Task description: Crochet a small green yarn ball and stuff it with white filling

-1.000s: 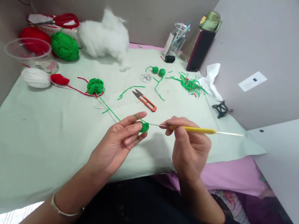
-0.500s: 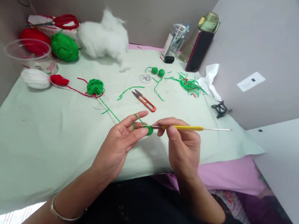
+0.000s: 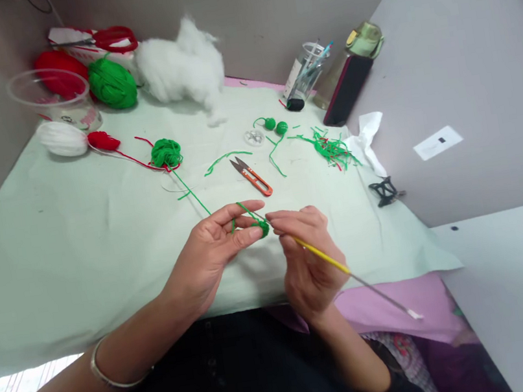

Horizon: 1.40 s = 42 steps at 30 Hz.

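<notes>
Between thumb and fingers, my left hand (image 3: 222,244) pinches a small green crochet piece (image 3: 264,227). Green yarn (image 3: 195,196) loops over its raised index finger and runs back to a small green yarn ball (image 3: 166,153). My right hand (image 3: 312,257) grips a yellow-handled crochet hook (image 3: 322,254) like a pencil. The hook's front end meets the crochet piece, though its tip is hard to make out; the metal rear end slants down to the right. Orange thread snips (image 3: 253,177) lie just beyond my hands.
Two green crocheted balls (image 3: 281,128) and a pile of yarn scraps (image 3: 333,149) lie at mid-right. White stuffing (image 3: 183,67), a green skein (image 3: 112,82) and a plastic tub (image 3: 53,99) stand at the back. A phone (image 3: 348,90) leans against a bottle (image 3: 366,39) at right.
My right hand has turned the hook, so its rear end swung from nearly level to steeply downward. The right hand shifted slightly left; my left hand barely moved, still holding the crochet piece.
</notes>
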Each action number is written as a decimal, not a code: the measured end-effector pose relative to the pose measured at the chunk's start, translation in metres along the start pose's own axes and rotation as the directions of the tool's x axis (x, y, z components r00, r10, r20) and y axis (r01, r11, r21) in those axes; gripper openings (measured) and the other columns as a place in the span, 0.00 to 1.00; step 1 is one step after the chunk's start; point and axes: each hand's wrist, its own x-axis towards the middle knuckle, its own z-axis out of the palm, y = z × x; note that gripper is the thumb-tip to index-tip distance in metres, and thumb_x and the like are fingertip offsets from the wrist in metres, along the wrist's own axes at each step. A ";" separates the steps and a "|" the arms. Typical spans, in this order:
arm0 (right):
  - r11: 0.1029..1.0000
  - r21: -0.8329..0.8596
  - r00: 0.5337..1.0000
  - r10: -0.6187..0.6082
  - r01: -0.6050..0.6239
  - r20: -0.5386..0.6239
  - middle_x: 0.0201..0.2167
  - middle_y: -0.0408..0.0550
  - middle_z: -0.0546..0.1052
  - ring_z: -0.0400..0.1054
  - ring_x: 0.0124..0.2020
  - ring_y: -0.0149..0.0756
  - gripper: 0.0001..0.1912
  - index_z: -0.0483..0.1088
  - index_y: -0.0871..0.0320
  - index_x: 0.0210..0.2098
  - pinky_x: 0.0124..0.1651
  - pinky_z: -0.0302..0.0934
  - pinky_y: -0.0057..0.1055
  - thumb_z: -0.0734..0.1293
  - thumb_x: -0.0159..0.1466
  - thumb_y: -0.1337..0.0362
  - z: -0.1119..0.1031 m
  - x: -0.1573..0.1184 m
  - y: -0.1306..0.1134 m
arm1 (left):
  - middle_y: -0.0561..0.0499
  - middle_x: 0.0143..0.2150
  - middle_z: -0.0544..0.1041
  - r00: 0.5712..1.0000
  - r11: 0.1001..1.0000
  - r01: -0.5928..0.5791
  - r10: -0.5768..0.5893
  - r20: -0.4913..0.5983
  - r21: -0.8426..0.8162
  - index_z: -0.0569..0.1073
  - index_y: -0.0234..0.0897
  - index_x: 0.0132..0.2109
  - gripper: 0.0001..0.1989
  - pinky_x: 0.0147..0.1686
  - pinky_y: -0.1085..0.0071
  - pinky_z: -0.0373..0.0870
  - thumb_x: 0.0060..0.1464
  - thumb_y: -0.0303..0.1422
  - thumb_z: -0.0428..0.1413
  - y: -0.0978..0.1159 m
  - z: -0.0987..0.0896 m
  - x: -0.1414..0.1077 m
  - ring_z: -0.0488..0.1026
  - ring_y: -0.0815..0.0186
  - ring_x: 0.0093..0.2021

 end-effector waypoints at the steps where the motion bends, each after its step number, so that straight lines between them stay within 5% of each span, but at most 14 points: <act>1: 1.000 -0.017 1.000 -0.007 0.006 -0.012 0.42 0.46 0.85 0.80 0.41 0.41 0.09 0.77 0.50 0.45 0.55 0.62 0.50 0.66 0.71 0.68 0.002 -0.002 0.000 | 0.54 0.37 0.79 1.000 1.000 0.018 -0.017 0.014 -0.015 0.82 0.42 0.53 0.18 0.49 0.72 0.65 0.55 0.29 0.68 0.000 0.000 0.000 0.73 0.69 0.42; 6: 0.989 0.130 0.995 0.077 -0.068 -0.071 0.40 0.44 0.85 0.79 0.36 0.37 0.10 0.78 0.50 0.45 0.58 0.61 0.50 0.64 0.73 0.67 0.006 -0.003 -0.001 | 0.52 0.41 0.80 0.995 0.995 0.086 -0.084 0.044 -0.052 0.74 0.42 0.63 0.28 0.52 0.70 0.64 0.57 0.28 0.66 0.000 -0.002 0.001 0.74 0.66 0.47; 13: 0.812 0.438 0.916 0.394 -0.385 0.075 0.38 0.47 0.84 0.74 0.31 0.33 0.10 0.75 0.53 0.43 0.41 0.72 0.39 0.62 0.74 0.60 -0.002 0.003 0.003 | 0.53 0.40 0.79 0.997 0.998 0.069 -0.070 0.016 0.011 0.73 0.41 0.64 0.30 0.50 0.69 0.61 0.56 0.28 0.66 0.003 -0.003 0.002 0.72 0.65 0.45; 21: 0.780 0.457 0.903 0.391 -0.428 0.178 0.35 0.45 0.84 0.75 0.29 0.32 0.10 0.73 0.53 0.42 0.41 0.73 0.38 0.61 0.74 0.60 -0.010 0.008 0.009 | 0.55 0.39 0.75 0.998 0.995 0.060 -0.060 -0.004 0.081 0.70 0.41 0.66 0.32 0.50 0.68 0.61 0.56 0.30 0.66 0.004 -0.004 -0.001 0.69 0.66 0.43; 28: 0.990 0.096 0.989 0.092 -0.103 0.114 0.39 0.42 0.84 0.75 0.27 0.31 0.12 0.75 0.51 0.47 0.60 0.64 0.51 0.60 0.74 0.66 -0.019 0.008 -0.001 | 0.55 0.36 0.75 0.997 0.976 -0.063 0.071 -0.034 0.207 0.68 0.43 0.69 0.38 0.39 0.71 0.63 0.52 0.29 0.68 0.003 -0.003 -0.003 0.67 0.69 0.34; 33: 0.988 -0.101 0.984 -0.100 0.115 0.144 0.38 0.42 0.84 0.78 0.33 0.33 0.12 0.74 0.50 0.48 0.60 0.60 0.47 0.62 0.72 0.70 -0.014 -0.001 0.003 | 0.57 0.35 0.75 0.985 0.948 -0.146 0.165 -0.046 0.283 0.69 0.47 0.68 0.38 0.39 0.71 0.65 0.52 0.26 0.68 -0.001 -0.003 -0.004 0.63 0.72 0.29; 37: 0.902 -0.321 0.957 -0.263 0.288 0.122 0.42 0.43 0.84 0.78 0.38 0.36 0.14 0.77 0.45 0.49 0.57 0.60 0.45 0.68 0.68 0.70 -0.009 -0.007 0.007 | 0.56 0.33 0.75 1.000 0.998 0.012 -0.012 0.006 0.064 0.70 0.41 0.67 0.35 0.44 0.72 0.66 0.53 0.28 0.69 0.001 -0.001 -0.002 0.70 0.69 0.36; 39: 0.957 -0.217 0.981 -0.185 0.194 0.060 0.41 0.44 0.84 0.78 0.39 0.37 0.13 0.77 0.46 0.49 0.58 0.61 0.48 0.66 0.70 0.69 -0.009 -0.007 0.006 | 0.55 0.33 0.75 0.992 0.991 0.125 -0.124 0.025 -0.040 0.72 0.37 0.64 0.31 0.44 0.73 0.65 0.54 0.30 0.68 0.003 -0.002 -0.001 0.71 0.69 0.36; 42: 0.984 0.138 0.992 0.120 -0.115 -0.028 0.35 0.43 0.82 0.74 0.32 0.35 0.12 0.77 0.50 0.46 0.55 0.65 0.48 0.62 0.73 0.67 -0.010 0.000 0.003 | 0.54 0.33 0.76 0.989 0.986 0.148 -0.148 0.005 -0.075 0.76 0.38 0.61 0.26 0.44 0.73 0.65 0.56 0.30 0.68 0.006 -0.003 0.000 0.69 0.70 0.36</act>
